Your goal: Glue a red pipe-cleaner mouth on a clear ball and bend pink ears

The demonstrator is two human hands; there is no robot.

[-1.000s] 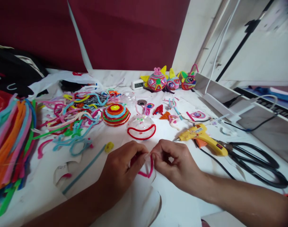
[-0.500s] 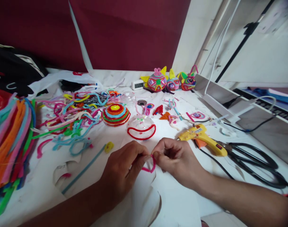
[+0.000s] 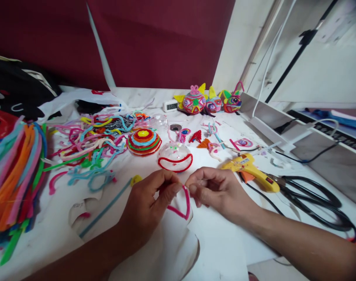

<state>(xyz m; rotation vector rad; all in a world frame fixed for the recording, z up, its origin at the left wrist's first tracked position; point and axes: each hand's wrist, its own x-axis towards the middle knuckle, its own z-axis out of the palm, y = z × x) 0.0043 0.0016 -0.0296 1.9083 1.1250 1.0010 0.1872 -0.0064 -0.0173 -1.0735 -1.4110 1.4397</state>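
A bent pink pipe cleaner [image 3: 187,207] hangs between my hands over white paper, its corner pointing down. My left hand [image 3: 154,203] is closed, pinching it between thumb and forefinger. The thumb and forefinger of my right hand [image 3: 215,191] are pinched at its upper end, close to the left fingertips. Just beyond my hands sits a clear plastic dome [image 3: 178,153] with a curved red pipe cleaner [image 3: 175,170] along its front. Beside it on the left is a dome covered in coloured rings [image 3: 144,141].
A yellow glue gun [image 3: 250,171] and black-handled scissors [image 3: 312,195] lie to the right. Bundled pipe cleaners [image 3: 20,171] and a tangled heap of them [image 3: 98,136] occupy the left. Decorated balls [image 3: 194,100] and a small digital clock [image 3: 170,105] stand at the back.
The pink pipe cleaner shows more of its length below my fingers and now forms a sharper corner. My hands have shifted slightly; both still pinch.
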